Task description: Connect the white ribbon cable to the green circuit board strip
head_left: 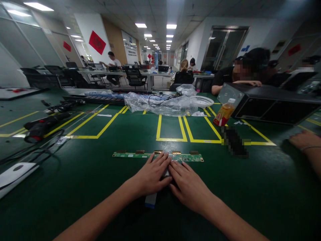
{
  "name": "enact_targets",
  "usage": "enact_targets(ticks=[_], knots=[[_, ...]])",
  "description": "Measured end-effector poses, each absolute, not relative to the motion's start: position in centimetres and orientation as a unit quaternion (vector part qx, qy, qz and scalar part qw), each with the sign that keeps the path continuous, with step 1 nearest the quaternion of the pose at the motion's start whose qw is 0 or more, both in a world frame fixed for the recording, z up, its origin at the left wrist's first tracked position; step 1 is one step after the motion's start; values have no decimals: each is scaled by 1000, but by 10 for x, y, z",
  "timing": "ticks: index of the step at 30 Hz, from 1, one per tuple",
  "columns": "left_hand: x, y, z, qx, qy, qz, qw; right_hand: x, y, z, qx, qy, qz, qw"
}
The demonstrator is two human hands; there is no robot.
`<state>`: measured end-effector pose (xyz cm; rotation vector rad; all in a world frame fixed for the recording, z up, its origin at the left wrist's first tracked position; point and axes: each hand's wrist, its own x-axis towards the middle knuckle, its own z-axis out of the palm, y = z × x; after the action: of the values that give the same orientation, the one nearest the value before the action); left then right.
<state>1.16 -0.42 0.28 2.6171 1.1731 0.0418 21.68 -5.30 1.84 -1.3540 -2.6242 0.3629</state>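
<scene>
A long, narrow green circuit board (130, 155) lies across the dark green table in front of me. My left hand (152, 174) and my right hand (187, 184) rest side by side just below its middle, fingers stretched forward with the tips touching the board's near edge. Under both hands lies a flat ribbon cable (150, 200) with a blue end that pokes out toward me. Neither hand grips anything that I can see.
Yellow tape outlines mark the table (75, 187). Crumpled clear plastic (163, 103), a white basket (202, 101), an orange drink bottle (224, 114) and a black case (271, 105) stand further back. Tools and cables (42, 129) lie left. Another person's hand (304, 140) rests at right.
</scene>
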Motion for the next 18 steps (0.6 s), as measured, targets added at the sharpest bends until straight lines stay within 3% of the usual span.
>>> enact_targets(ticks=[18], knots=[[4, -5, 13, 919, 358, 5, 165, 217, -60, 15, -497, -861, 93, 54]])
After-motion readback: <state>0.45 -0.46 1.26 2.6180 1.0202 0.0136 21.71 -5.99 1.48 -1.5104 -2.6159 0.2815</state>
